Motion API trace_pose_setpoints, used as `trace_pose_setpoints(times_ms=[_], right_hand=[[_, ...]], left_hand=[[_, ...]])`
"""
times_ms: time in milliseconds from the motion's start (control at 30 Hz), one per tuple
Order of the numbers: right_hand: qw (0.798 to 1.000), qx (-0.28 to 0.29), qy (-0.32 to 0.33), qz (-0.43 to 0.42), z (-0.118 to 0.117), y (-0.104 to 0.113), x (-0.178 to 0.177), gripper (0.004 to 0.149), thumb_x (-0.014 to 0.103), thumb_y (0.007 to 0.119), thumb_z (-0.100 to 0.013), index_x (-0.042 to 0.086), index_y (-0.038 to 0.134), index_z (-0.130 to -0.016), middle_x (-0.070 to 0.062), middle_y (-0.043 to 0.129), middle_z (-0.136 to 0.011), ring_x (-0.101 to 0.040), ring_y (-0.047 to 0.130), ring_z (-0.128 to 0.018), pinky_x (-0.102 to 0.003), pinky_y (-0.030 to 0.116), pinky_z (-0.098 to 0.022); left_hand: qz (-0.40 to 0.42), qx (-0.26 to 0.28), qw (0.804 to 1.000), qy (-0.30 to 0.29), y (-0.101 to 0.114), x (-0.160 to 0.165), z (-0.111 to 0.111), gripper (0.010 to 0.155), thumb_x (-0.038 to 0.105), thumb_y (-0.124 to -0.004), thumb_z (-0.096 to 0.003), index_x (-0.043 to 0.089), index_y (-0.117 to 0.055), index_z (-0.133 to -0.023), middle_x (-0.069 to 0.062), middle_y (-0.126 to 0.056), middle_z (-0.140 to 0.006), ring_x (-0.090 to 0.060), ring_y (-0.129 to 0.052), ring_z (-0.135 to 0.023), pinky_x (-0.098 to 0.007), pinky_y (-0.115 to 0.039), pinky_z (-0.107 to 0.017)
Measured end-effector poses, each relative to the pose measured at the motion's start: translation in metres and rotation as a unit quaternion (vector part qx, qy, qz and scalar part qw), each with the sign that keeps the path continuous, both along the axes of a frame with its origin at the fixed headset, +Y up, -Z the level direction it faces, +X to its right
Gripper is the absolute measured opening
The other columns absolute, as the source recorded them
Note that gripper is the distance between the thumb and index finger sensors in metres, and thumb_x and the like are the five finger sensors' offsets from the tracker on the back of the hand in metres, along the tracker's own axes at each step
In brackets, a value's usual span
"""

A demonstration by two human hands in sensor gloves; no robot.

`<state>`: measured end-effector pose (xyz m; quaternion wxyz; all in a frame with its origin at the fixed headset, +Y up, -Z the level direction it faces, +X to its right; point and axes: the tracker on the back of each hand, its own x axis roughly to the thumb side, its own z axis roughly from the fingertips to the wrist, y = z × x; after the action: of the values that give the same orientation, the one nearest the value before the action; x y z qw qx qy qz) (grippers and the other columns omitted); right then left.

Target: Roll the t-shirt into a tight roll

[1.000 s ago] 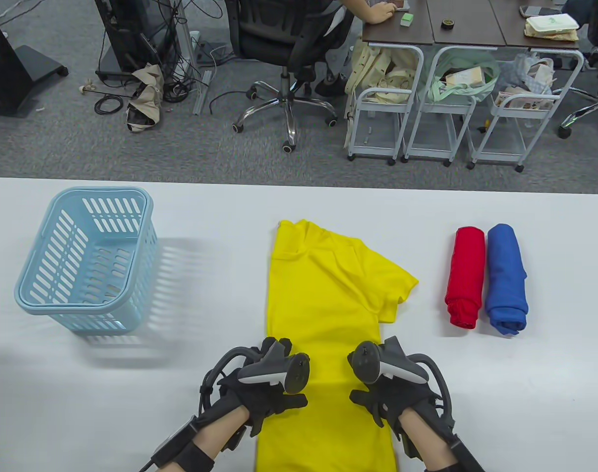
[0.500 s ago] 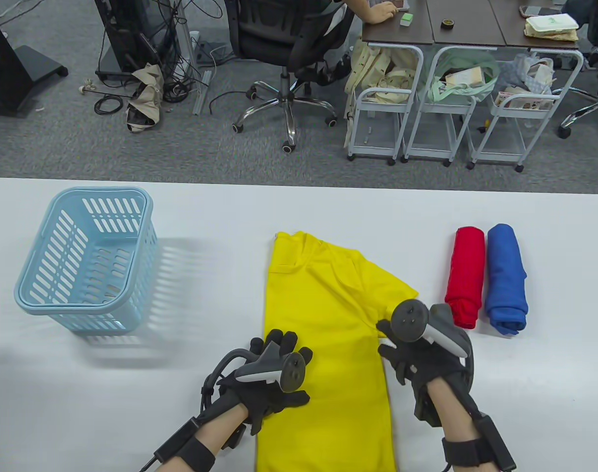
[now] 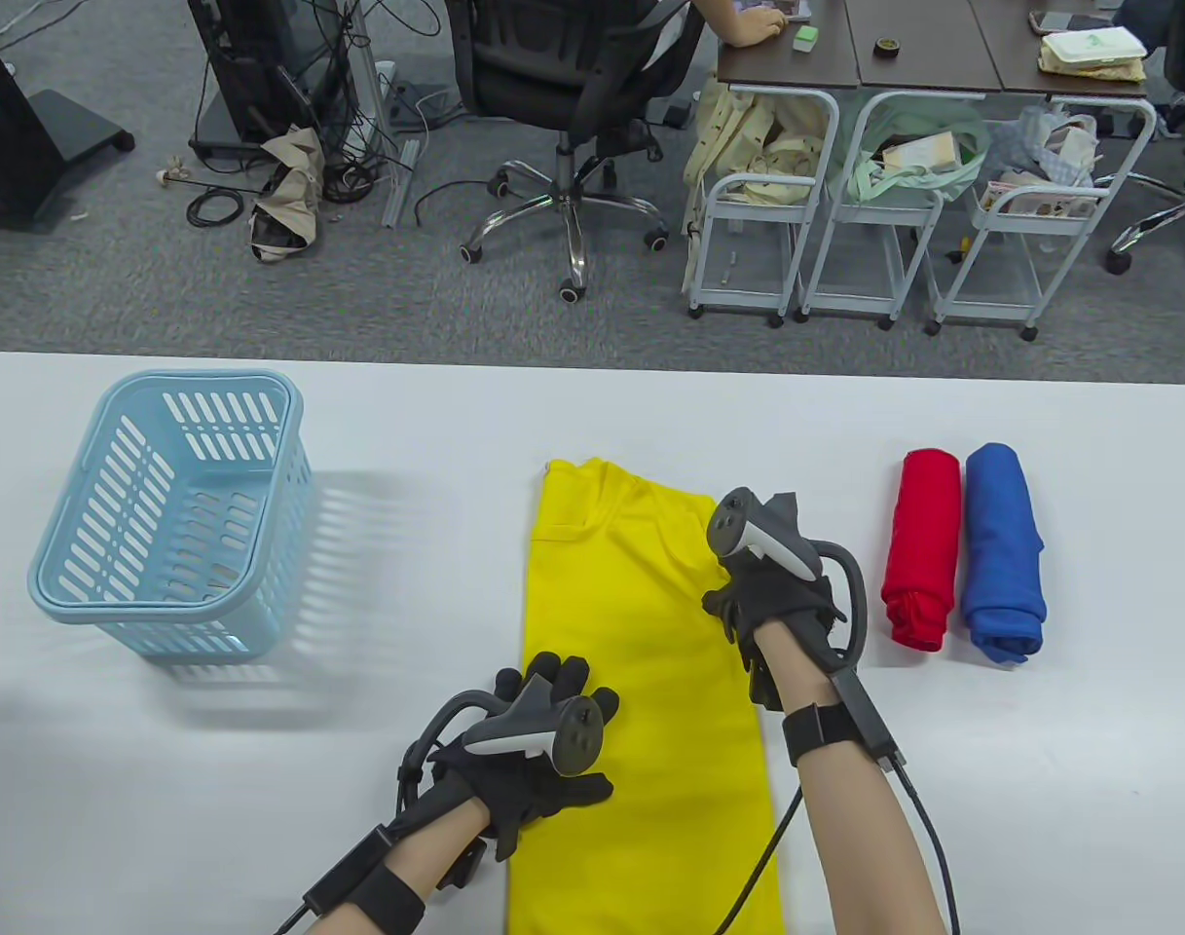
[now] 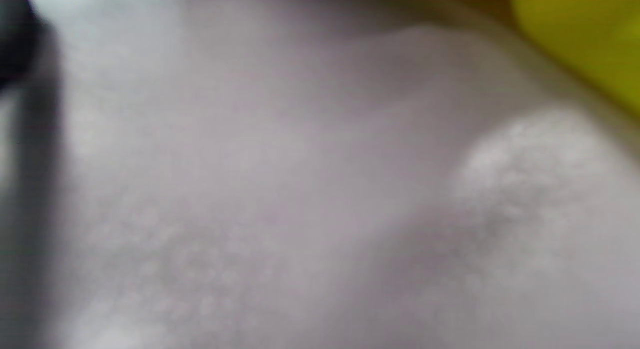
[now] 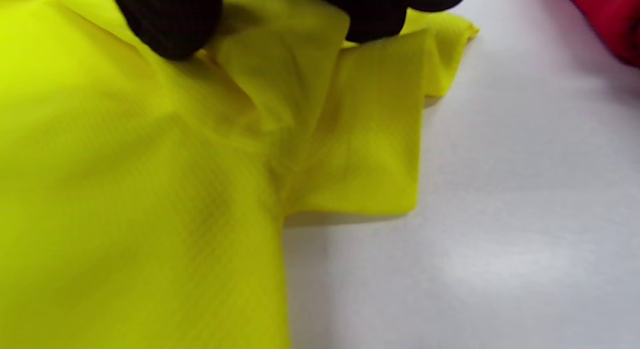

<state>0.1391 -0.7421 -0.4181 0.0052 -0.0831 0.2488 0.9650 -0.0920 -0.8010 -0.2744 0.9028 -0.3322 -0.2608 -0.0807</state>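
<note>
The basket (image 3: pixel 168 516) sits left of the t-shirt (image 3: pixel 631 682), two rolls (image 3: pixel 962 550) right.

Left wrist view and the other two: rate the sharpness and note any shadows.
Left wrist view: badly blurred, only grey table and a yellow t-shirt corner readable. Right wrist view: cloth weave fairly sharp, gloved fingertips soft. Table view: sharp, with the blue basket casting a slatted shadow to its right.

The table camera is looking down over my table (image 3: pixel 164 779); my wrist cameras are hovering close, both sharing the yellow t-shirt (image 3: pixel 641 682) (image 4: pixel 580 39) (image 5: pixel 125 189).
</note>
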Motion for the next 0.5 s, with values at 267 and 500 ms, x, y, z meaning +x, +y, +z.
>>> trace_pose_setpoints(times_ms=[267, 500], right_hand=[[0.974, 0.121, -0.193, -0.005, 0.018, 0.024, 0.055, 0.037, 0.051, 0.064, -0.058, 0.025, 0.078, -0.081, 0.001, 0.084, -0.075, -0.013, 0.092, -0.055, -0.041, 0.076, -0.051], [0.975, 0.05, -0.216, 0.032, 0.032, -0.005, 0.081, 0.047, 0.053, 0.06, -0.056, 0.023, 0.078, -0.087, -0.005, 0.084, -0.083, -0.016, 0.097, -0.057, -0.04, 0.079, -0.049]], left_hand=[[0.001, -0.001, 1.0, 0.0, 0.0, 0.0, 0.0, 0.081, 0.073, -0.024, -0.0472, 0.034, 0.018, -0.105, -0.011, 0.025, -0.111, -0.043, 0.014, -0.103, -0.063, -0.006, -0.074], [0.001, -0.002, 1.0, -0.001, 0.0, -0.001, 0.0, 0.081, 0.072, -0.023, -0.0473, 0.034, 0.019, -0.105, -0.01, 0.026, -0.111, -0.043, 0.015, -0.103, -0.063, -0.005, -0.074]])
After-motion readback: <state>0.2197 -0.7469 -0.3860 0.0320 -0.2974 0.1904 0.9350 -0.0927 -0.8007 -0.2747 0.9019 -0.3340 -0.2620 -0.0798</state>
